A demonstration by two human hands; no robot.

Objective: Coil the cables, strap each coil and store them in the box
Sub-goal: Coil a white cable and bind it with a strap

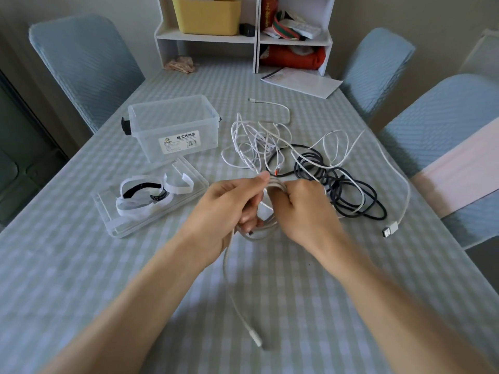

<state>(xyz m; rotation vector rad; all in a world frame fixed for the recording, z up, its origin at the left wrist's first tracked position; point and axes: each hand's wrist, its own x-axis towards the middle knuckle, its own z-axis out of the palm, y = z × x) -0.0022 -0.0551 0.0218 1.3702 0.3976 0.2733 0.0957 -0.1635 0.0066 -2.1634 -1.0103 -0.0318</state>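
Note:
My left hand (229,206) and my right hand (302,206) both grip a small coil of white cable (266,222) above the table. Its loose end hangs down toward me and finishes in a plug (256,340). Behind the hands lies a tangle of white cables (256,141) mixed with a black cable (348,193). A clear plastic box (172,125) stands open at the left. In front of it the box's lid (108,211) lies upturned with white and black straps (151,194) in it.
A white USB plug (390,229) lies at the right near the table edge. White shelves (243,36) with a yellow bin (208,14) stand at the table's far end, papers (302,82) beside them. Blue chairs surround the checked tablecloth (81,279).

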